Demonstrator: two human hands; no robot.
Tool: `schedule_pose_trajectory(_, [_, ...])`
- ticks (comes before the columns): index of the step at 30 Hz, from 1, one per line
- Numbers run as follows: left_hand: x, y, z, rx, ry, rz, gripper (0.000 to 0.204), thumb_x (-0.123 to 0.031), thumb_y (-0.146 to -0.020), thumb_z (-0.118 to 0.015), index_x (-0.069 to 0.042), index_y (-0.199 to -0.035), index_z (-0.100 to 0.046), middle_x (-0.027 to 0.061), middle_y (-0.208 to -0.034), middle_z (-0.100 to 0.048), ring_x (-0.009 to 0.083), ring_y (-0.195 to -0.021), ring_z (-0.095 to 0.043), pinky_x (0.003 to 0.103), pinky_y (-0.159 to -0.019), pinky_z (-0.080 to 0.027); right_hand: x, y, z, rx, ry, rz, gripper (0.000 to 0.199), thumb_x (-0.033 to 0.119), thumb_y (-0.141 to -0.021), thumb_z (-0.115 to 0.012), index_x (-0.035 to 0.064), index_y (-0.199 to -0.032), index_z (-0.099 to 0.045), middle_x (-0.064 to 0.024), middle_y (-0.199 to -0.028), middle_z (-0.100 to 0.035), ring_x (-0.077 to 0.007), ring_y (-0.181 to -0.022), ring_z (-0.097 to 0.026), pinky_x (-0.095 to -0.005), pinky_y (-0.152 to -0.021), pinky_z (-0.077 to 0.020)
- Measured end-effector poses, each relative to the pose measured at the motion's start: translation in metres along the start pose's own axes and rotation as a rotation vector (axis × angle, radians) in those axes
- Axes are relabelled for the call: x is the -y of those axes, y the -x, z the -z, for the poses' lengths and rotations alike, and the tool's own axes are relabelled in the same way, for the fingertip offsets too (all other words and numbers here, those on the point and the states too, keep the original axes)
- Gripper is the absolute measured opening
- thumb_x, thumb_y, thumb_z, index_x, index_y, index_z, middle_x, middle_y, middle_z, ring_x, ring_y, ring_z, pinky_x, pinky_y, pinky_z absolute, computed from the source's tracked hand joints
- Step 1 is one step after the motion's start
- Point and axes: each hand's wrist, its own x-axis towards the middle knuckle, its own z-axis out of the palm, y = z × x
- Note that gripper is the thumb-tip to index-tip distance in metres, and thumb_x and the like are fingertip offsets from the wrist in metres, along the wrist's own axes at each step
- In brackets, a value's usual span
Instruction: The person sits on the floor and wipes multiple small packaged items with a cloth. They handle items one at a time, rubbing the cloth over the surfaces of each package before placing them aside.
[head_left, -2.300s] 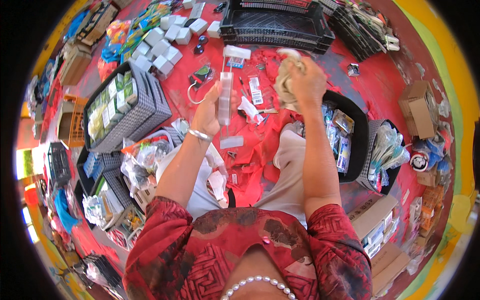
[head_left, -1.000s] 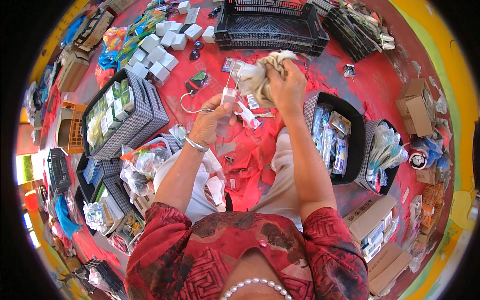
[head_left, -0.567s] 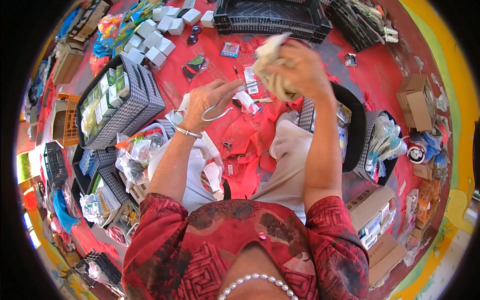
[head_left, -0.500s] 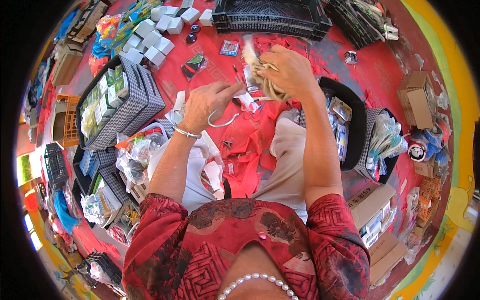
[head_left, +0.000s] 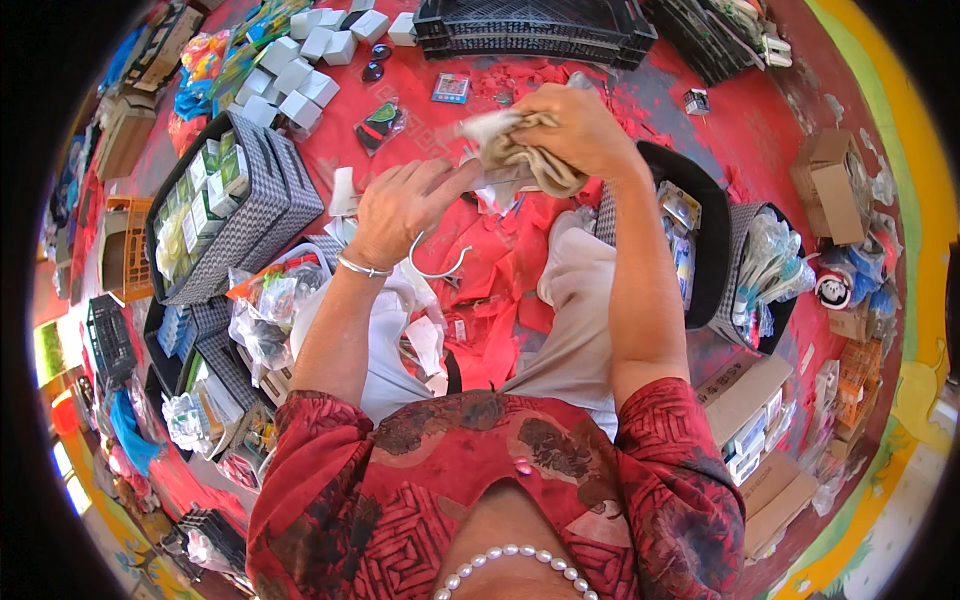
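My right hand [head_left: 585, 130] is closed around a crumpled beige cloth [head_left: 545, 168], held in front of me above my knees. Left of it, my left hand [head_left: 405, 205] is closed with its fingertips near the cloth's edge. Below that palm hangs a silver metal hook [head_left: 437, 274], apparently the curved end of a thing I grip; its other end is hidden by my fingers and the cloth, so its kind is not clear. The near edge of the cloth is smeared by motion.
Checkered bins of small boxes [head_left: 225, 215] stand at the left, with a dark bin [head_left: 690, 240] at the right. A black crate [head_left: 535, 30] sits at the far side beside white boxes [head_left: 300, 90]. Red sheeting [head_left: 485, 260] covers the floor between my legs.
The cloth in my right hand has moved slightly left and now looks more spread out. My left hand and the hook have shifted a little left and nearer to me.
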Motion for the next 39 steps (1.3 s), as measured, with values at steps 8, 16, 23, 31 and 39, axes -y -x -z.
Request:
schedule_pose_trajectory(8, [0.003,-0.006,0.006,-0.236,1.436,0.732,0.031,-0.014,-0.083,-0.061,0.004,-0.108,-0.056,0.0128,-0.087,-0.064,0.0191,-0.081,-0.062,0.031,-0.077,-0.049,-0.019,0.001,0.011,-0.358,0.247,-0.570,0.027,0.032,-0.072,-0.065,0.0087,-0.086,-0.066,-0.0154,-0.082,-0.064,-0.0322,-0.074,-0.061,-0.0393,-0.065,-0.0461])
schedule_pose_trajectory(16, [0.009,-0.005,0.005,-0.170,1.664,0.832,0.031,-0.020,-0.082,-0.063,0.001,-0.103,-0.056,0.0121,-0.087,-0.064,0.0202,-0.080,-0.062,0.033,-0.077,-0.049,-0.001,-0.004,0.018,-0.483,-0.809,-0.506,0.017,0.018,-0.079,-0.066,0.0012,-0.084,-0.065,0.0014,-0.069,-0.058,-0.0049,-0.062,-0.050,-0.0215,-0.057,-0.0410])
schedule_pose_trajectory(23, [0.002,-0.008,-0.005,-0.192,1.650,0.809,0.032,-0.015,-0.083,-0.061,0.004,-0.109,-0.056,0.0140,-0.090,-0.064,0.0201,-0.084,-0.062,0.033,-0.078,-0.050,0.026,-0.010,-0.003,-0.303,-0.346,-0.261,0.024,0.022,-0.078,-0.067,0.0021,-0.091,-0.063,0.0014,-0.076,-0.060,-0.0086,-0.065,-0.053,-0.0229,-0.060,-0.0434])
schedule_pose_trajectory(31, [0.009,-0.010,0.000,-0.234,1.625,0.822,0.040,-0.024,-0.082,-0.062,-0.002,-0.115,-0.054,0.0142,-0.106,-0.062,0.0202,-0.087,-0.063,0.028,-0.070,-0.050,-0.002,0.006,0.003,-0.425,-0.489,-0.652,0.029,0.027,-0.078,-0.065,-0.0014,-0.085,-0.064,-0.0037,-0.071,-0.061,-0.0092,-0.063,-0.053,-0.0272,-0.058,-0.0420])
schedule_pose_trajectory(39, [-0.004,-0.012,-0.019,-0.213,1.043,0.759,0.035,-0.015,-0.089,-0.055,-0.005,-0.121,-0.052,0.0075,-0.097,-0.065,0.0098,-0.077,-0.062,0.020,-0.059,-0.048,0.033,-0.003,-0.002,-0.650,-0.600,-0.344,0.016,0.016,-0.080,-0.063,0.0007,-0.086,-0.062,-0.0020,-0.075,-0.059,-0.0078,-0.065,-0.052,-0.0244,-0.058,-0.0416])
